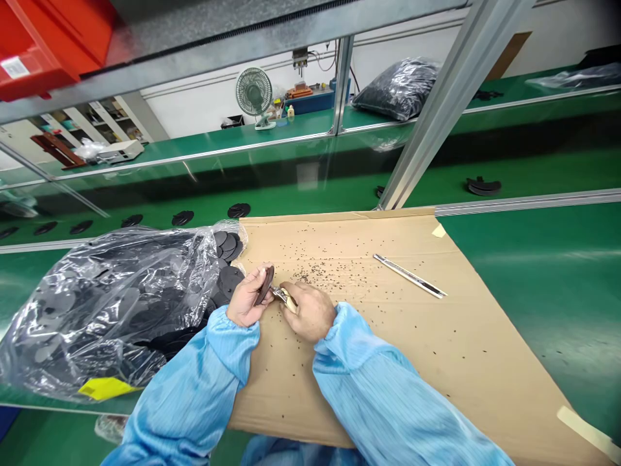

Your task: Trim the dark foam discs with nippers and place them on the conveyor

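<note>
My left hand point(248, 301) grips a dark round disc point(264, 285), tilted up on its edge above the cardboard sheet point(388, 349). Wrapped round the pale handles of a pair of cutting pliers point(283, 296) is my right hand point(309, 312). The pliers' metal jaws meet the disc's right side; whether they bite on anything is too small to tell. Many tiny black bits point(315, 272) lie scattered over the cardboard beyond my hands. Left of my left hand, more black discs point(229, 279) spill from the mouth of a clear plastic bag point(121, 304).
A slim cutter knife point(410, 276) lies on the cardboard at right. Behind runs a green conveyor belt point(301, 188) with spaced black parts point(183, 217). A metal post point(436, 123) slants up at the cardboard's far edge. A red bin point(53, 45) sits overhead at left.
</note>
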Demonstrator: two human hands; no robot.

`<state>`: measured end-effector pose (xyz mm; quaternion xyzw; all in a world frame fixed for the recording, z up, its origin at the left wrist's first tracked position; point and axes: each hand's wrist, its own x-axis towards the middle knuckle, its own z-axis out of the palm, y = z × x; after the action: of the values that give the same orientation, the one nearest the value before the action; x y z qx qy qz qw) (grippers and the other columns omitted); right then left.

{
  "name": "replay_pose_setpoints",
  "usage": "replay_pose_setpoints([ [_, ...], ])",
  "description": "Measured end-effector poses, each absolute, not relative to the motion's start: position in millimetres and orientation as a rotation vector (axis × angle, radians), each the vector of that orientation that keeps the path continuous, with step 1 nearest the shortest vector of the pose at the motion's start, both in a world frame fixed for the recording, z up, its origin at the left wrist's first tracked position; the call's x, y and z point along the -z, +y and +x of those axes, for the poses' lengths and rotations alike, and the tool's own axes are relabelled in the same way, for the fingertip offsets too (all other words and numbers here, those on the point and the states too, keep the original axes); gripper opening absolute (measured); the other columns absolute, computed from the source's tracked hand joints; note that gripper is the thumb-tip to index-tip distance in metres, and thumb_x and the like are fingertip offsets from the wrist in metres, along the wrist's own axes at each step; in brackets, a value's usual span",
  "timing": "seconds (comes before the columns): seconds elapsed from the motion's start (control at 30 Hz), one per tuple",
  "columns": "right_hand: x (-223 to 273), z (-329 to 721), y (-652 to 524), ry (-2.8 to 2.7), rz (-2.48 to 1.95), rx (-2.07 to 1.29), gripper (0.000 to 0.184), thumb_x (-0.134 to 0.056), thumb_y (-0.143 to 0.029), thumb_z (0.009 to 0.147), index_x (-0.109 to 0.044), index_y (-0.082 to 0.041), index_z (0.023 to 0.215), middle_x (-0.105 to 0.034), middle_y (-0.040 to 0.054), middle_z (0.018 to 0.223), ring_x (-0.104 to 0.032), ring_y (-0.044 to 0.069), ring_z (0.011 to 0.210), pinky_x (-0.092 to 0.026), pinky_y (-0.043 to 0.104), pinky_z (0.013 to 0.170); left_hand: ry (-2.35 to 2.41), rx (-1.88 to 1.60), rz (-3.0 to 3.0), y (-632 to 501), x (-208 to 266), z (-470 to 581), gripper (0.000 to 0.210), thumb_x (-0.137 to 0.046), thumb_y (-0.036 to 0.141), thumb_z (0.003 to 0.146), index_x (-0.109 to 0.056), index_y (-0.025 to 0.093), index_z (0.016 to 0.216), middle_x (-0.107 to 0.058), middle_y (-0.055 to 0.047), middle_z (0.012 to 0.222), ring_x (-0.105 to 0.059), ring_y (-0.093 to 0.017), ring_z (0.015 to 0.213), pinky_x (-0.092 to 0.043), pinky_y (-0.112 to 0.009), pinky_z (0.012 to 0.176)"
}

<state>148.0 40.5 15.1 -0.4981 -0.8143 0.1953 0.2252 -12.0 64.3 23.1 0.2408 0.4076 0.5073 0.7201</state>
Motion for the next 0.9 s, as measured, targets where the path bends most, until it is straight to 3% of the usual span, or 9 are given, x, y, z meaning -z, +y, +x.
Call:
replay_pose_setpoints([
  [0.2,-18.8,150.1,40.5,-2.305,-1.394,-0.572,0.02,-0.052,-0.025,0.082,-0.06,-0.024,0.101,-0.064,0.0041,0.089,-0.059,0.02,0.082,-0.038,0.028,0.066,0.929,-1.127,0.562,63.5,-22.1,-12.0,0.042,-0.079,0.033,0.065,-0.058,0.016,0.097,-0.049,0.004,0.06,-0.038,-0.004,0.041,-0.028,-0.016,0.038],
  [0.47,-32.0,150.5,39.7,-2.454,-1.531,-0.574,0.026,-0.05,-0.024,0.08,-0.057,-0.022,0.105,-0.064,0.0057,0.093,-0.061,0.021,0.082,-0.038,0.028,0.065,0.978,-1.177,0.578,62.3,-17.1,-9.8,0.046,-0.081,0.035,0.061,-0.06,0.015,0.095,-0.052,0.004,0.06,-0.045,-0.006,0.047,-0.035,-0.016,0.042],
  [0.6,-34.3,148.9,39.1,-2.479,-1.582,-0.581,0.024,-0.049,-0.021,0.08,-0.058,-0.021,0.102,-0.065,0.0064,0.094,-0.062,0.022,0.083,-0.039,0.029,0.065,1.003,-1.164,0.546,62.6,-14.0,-9.8,0.042,-0.081,0.033,0.063,-0.06,0.014,0.095,-0.053,0.003,0.063,-0.044,-0.005,0.046,-0.033,-0.016,0.041],
  [0.8,-21.2,146.7,36.9,-2.246,-1.424,-0.613,0.021,-0.05,-0.021,0.08,-0.059,-0.021,0.098,-0.066,0.0052,0.092,-0.061,0.021,0.084,-0.043,0.028,0.07,0.723,-1.095,0.408,62.9,-18.6,-12.0,0.017,-0.063,0.018,0.076,-0.06,0.013,0.092,-0.044,0.003,0.063,-0.035,-0.004,0.044,-0.027,-0.016,0.039],
  [0.9,-13.8,147.0,37.9,-1.991,-1.335,-0.539,0.022,-0.049,-0.023,0.082,-0.059,-0.021,0.102,-0.065,0.0054,0.095,-0.06,0.02,0.087,-0.044,0.028,0.078,0.558,-1.087,0.33,61.1,-21.8,-14.2,0.016,-0.053,0.012,0.079,-0.06,0.011,0.093,-0.04,0.002,0.064,-0.033,-0.004,0.045,-0.026,-0.016,0.04],
])
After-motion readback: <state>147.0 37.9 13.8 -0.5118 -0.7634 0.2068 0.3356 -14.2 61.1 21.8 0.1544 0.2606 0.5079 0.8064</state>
